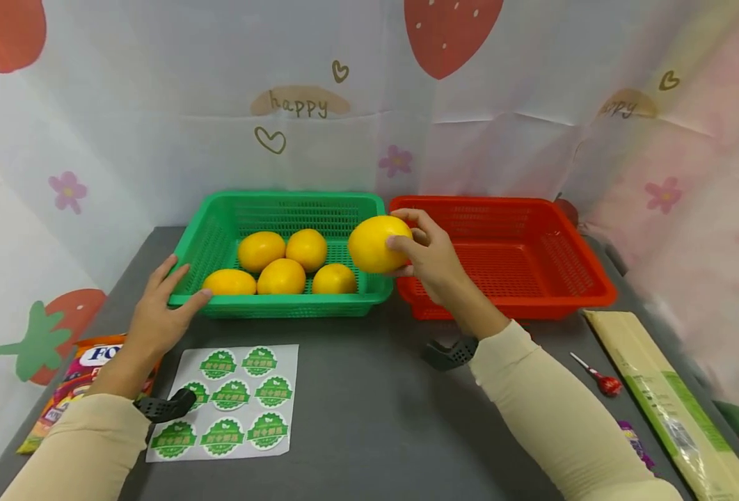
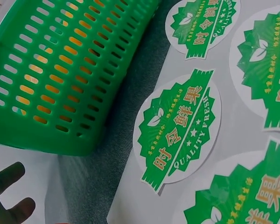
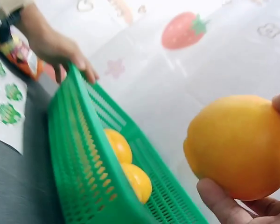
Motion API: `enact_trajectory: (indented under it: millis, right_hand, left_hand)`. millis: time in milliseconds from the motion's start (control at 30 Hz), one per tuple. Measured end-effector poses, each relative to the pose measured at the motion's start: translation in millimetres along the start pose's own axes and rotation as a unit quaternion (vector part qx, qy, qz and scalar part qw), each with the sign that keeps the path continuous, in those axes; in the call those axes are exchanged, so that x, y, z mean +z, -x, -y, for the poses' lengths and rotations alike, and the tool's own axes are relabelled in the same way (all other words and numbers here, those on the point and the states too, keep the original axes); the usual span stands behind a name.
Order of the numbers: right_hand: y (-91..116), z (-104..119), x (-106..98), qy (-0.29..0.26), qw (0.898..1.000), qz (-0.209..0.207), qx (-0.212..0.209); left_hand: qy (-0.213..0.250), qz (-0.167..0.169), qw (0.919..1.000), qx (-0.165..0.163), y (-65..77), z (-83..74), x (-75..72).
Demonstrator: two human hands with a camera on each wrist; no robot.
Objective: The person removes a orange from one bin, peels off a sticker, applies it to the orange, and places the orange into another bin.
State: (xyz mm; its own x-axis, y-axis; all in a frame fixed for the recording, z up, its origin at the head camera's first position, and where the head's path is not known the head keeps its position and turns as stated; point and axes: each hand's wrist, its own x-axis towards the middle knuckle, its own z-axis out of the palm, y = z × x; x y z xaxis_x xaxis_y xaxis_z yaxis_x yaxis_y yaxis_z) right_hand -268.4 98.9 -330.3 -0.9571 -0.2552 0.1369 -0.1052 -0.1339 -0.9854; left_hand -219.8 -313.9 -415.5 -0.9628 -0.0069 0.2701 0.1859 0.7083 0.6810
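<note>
In the head view my right hand (image 1: 428,254) holds a yellow lemon (image 1: 372,245) between thumb and fingers, raised over the right end of the green basket (image 1: 307,306). The right wrist view shows this lemon (image 3: 235,147) up close, with a small nub on one side. Several other lemons (image 1: 282,277) lie inside the green basket. My left hand (image 1: 159,316) rests at that basket's front left corner, fingers spread by the rim and thumb at the front edge. Two of its fingertips (image 2: 21,210) show in the left wrist view, below the basket corner.
A red basket (image 1: 507,306) stands right of the green one. A sheet of round green stickers (image 1: 238,376) lies in front, beside a snack bag (image 1: 62,403) partly behind the left forearm. Rightward lie a lollipop (image 1: 607,384), a purple wrapper (image 1: 635,442) and a long pale packet (image 1: 670,396).
</note>
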Motion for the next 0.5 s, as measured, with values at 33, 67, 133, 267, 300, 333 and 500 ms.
enact_trajectory:
  millis: [33, 67, 133, 267, 300, 333, 500]
  right_hand:
    - [9, -1, -3, -0.016, 1.0, 0.006, -0.006]
    - [18, -3, -6, -0.03, 0.999, 0.013, -0.013]
    - [38, -7, -13, -0.059, 0.998, 0.023, -0.023]
    - [80, -24, -27, -0.092, 0.995, 0.026, -0.034]
    - [90, -30, -30, -0.094, 0.995, 0.024, -0.036]
    - [98, -35, -33, -0.094, 0.995, 0.022, -0.038]
    - [125, -66, -45, -0.064, 0.996, 0.031, -0.053]
  left_hand:
    - [0.001, -0.001, 1.0, -0.001, 0.9, 0.4, 0.1]
    - [0.0, -0.003, 1.0, -0.003, 1.8, 0.6, 0.2]
    - [0.0, -0.004, 1.0, -0.005, 2.9, 0.8, 0.4]
    - [0.0, 0.0, 1.0, -0.009, 2.8, 0.0, 1.5]
    - [-0.001, 0.001, 1.0, -0.009, 2.4, -0.2, 1.6]
    - [-0.001, 0.002, 1.0, -0.008, 2.0, -0.4, 1.6]
    - [-0.002, 0.001, 1.0, -0.001, -0.7, -1.9, 1.8]
